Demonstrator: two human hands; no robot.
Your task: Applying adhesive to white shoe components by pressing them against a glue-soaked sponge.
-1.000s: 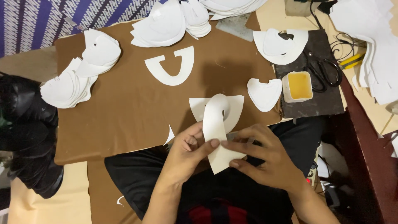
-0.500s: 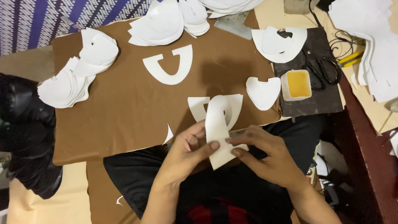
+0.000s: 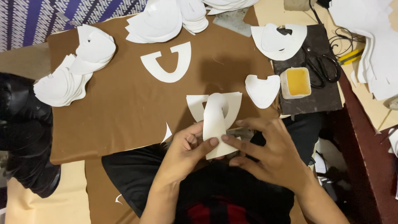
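Observation:
Both my hands hold one white cut piece (image 3: 215, 124) over the near edge of a brown board (image 3: 124, 108). My left hand (image 3: 186, 151) pinches its lower part with the thumb on top. My right hand (image 3: 265, 155) grips the same piece from the right, fingers spread over it. The piece curls upward into a loop, with its U-shaped wings lying on the board behind. Another flat white U-shaped piece (image 3: 168, 64) lies farther back on the board.
Stacks of white cut pieces (image 3: 72, 70) sit at the left and at the top (image 3: 166, 18). A small tub of yellow glue (image 3: 297, 82), black scissors (image 3: 321, 68) and more white pieces (image 3: 277, 39) rest on a dark mat at right. A single white piece (image 3: 261, 90) lies beside the tub.
The hands keep working the white piece in place; its curled loop has stood up a little more. Nothing else on the board has moved.

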